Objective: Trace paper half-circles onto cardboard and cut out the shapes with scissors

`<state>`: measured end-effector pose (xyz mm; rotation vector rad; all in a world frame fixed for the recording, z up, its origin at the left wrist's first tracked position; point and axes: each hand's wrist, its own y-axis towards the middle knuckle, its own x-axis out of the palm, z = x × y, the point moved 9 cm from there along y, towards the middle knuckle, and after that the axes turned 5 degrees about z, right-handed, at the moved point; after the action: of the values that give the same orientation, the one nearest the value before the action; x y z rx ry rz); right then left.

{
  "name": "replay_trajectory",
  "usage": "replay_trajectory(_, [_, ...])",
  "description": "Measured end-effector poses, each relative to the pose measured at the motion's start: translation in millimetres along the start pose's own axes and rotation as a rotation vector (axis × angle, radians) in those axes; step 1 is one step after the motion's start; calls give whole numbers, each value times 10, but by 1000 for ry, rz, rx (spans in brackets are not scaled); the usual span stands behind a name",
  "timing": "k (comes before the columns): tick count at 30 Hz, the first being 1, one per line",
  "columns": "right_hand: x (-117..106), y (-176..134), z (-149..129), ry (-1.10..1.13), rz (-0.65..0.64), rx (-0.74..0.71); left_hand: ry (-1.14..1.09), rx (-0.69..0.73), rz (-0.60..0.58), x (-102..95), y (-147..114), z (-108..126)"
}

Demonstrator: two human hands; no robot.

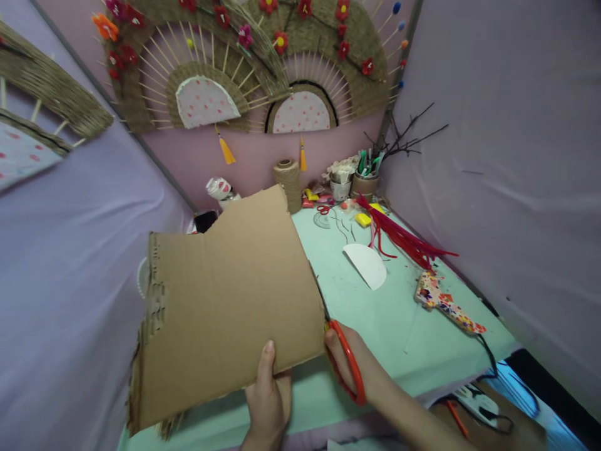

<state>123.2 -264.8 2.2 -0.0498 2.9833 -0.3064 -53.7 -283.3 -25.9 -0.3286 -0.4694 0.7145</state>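
Beyond the left grip (268, 401) extends cardboard (235, 300), its near edge pinched.

Brown cardboard sheet (230, 294), left edge ragged, tilted; orange-handled scissors (348, 354), blades at sheet's right edge.

You have a twine spool (287, 186) there; above it, woven fans (314, 31); to its right, a brown pot (365, 186), red pipe cleaners (404, 238) and, nearer you, a patterned glue gun (445, 305).
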Motion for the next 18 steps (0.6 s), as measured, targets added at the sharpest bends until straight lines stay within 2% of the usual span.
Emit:
replay_trajectory(2, [57, -27, 23, 34, -76, 29, -11, -9, -4, 0, 9, -3])
replay_trajectory(4, [67, -38, -28, 44, -116, -10, -28, -13, 5, -9, 9, 1])
replay_trajectory(8, [28, -23, -145, -7, -150, -91, 22, 23, 15, -56, -2, 12])
replay_trajectory(11, [-5, -16, -147, -25, -160, -100, 102, 73, 7, -114, 5, -1])
replay_trajectory(18, [-7, -60, -117, -76, -219, -116, 172, 74, -39, -236, 91, -70])
